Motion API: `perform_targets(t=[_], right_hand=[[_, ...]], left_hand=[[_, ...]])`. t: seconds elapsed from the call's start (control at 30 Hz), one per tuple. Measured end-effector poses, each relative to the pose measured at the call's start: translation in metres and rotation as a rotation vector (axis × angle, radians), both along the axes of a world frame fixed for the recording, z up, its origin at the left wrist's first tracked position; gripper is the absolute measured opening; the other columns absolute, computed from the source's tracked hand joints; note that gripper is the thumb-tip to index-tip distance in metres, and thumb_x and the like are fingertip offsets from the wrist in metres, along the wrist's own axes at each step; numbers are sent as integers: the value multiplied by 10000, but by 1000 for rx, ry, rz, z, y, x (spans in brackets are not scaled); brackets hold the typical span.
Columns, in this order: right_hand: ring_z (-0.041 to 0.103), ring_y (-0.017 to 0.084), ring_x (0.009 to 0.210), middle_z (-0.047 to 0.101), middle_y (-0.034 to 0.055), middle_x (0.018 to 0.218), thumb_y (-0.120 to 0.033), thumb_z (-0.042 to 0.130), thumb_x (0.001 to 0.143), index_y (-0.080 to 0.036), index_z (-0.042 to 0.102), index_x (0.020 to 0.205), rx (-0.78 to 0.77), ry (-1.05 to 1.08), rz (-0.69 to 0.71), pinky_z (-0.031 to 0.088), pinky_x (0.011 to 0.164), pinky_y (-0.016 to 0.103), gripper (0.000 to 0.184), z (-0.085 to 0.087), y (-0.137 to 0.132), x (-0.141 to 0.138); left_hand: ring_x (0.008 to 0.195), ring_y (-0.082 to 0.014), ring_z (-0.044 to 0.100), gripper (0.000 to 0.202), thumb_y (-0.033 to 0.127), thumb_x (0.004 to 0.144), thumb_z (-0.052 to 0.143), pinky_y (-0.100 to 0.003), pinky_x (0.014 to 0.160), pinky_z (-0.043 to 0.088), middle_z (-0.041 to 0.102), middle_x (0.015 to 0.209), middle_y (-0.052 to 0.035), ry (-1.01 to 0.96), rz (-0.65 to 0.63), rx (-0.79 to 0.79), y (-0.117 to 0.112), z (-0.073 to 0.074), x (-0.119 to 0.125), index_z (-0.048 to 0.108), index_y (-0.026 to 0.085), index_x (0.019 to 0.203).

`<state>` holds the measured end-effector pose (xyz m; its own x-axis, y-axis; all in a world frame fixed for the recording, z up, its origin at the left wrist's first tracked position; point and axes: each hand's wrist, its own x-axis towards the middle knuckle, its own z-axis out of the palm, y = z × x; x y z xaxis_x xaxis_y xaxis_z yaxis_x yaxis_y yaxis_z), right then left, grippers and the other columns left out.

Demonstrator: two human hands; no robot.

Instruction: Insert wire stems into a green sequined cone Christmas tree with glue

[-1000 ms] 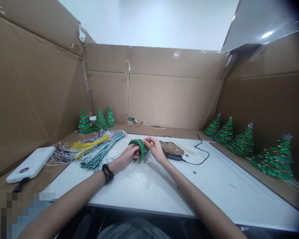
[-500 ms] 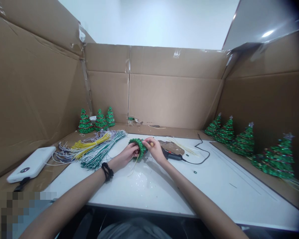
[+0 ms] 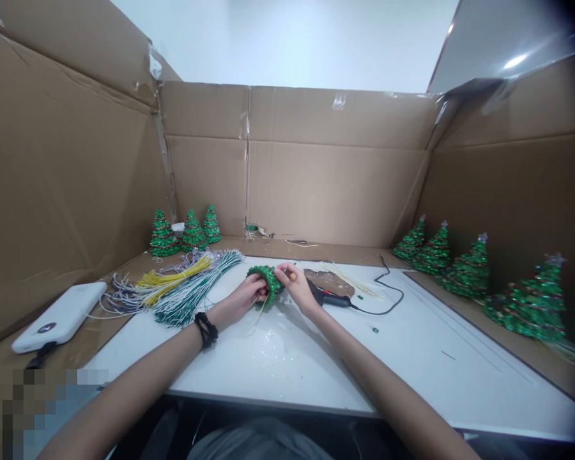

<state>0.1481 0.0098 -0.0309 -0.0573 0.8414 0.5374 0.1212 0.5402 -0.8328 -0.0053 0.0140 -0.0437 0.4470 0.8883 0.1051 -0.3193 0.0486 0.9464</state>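
A small green Christmas tree (image 3: 263, 273) is held on its side above the white board, with its wide ruffled base turned toward me. My left hand (image 3: 247, 294) grips the base, its fingers curled into the hollow. A thin pale-yellow wire (image 3: 257, 319) hangs from the base beside those fingers. At the tree's right side my right hand (image 3: 295, 287) is closed in a pinch against its surface. What the fingertips hold there is too small to make out. The tree's top is hidden behind the hands.
Bundles of green-and-white wires (image 3: 196, 294) and yellow wires (image 3: 182, 276) lie to the left, near a white power bank (image 3: 64, 313). A black corded tool (image 3: 335, 300) rests right of my hands. Finished-looking trees (image 3: 469, 268) line both sides, within cardboard walls (image 3: 335, 191).
Both hands keep almost the same place on the tree. The hanging yellow wire has shifted slightly.
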Motion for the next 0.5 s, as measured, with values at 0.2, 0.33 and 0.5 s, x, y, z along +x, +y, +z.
perform_targets(t=[0.2, 0.33, 0.5], right_hand=[[493, 165, 730, 536, 5, 765, -446, 595, 746, -197, 550, 744, -63, 35, 45, 398, 687, 269, 253, -4, 3, 1], [475, 156, 678, 521, -2, 716, -465, 602, 735, -190, 552, 728, -108, 49, 74, 391, 651, 264, 280, -5, 5, 2], [484, 159, 702, 538, 6, 752, -473, 604, 730, -190, 557, 772, -124, 69, 94, 393, 669, 270, 290, -5, 5, 1]], left_hand=[[486, -43, 396, 182, 196, 695, 654, -177, 466, 280, 463, 603, 50, -1, 32, -9, -1, 3, 1, 540, 142, 826], [465, -40, 380, 198, 202, 689, 661, -173, 439, 251, 438, 573, 62, 6, 30, -15, -1, 3, 2, 536, 141, 830], [469, -42, 388, 207, 222, 699, 662, -172, 441, 267, 449, 574, 57, 13, 14, 7, 0, 2, 2, 537, 147, 845]])
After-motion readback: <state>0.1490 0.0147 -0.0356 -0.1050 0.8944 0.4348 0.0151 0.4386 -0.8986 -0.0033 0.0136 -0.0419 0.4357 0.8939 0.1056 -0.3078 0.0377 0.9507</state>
